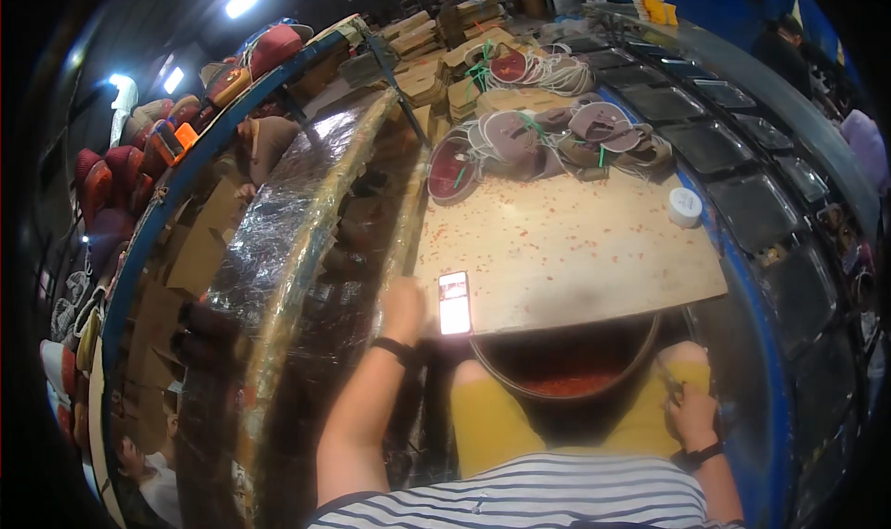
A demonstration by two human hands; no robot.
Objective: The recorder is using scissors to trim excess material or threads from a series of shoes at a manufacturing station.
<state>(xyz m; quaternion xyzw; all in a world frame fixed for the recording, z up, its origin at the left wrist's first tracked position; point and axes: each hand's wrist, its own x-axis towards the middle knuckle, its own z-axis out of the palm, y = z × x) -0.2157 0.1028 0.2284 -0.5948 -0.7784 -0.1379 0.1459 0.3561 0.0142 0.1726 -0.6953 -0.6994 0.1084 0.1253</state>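
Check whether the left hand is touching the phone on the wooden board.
Touching. The head view shows the left hand at the board's near left corner, its fingers meeting the left edge of the lit phone, no gap between them.

View: single head-worn fisheye, looking steeply down.
Facing: pale wooden worktable (575,251) toward 12 o'clock.
Nearness: close; own striped shirt (520,501) at 6 o'clock.

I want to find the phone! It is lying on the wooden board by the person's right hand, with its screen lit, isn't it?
Nearly. The head view shows the lit phone on the wooden board by the left hand, not the right. The right hand rests down by the knee.
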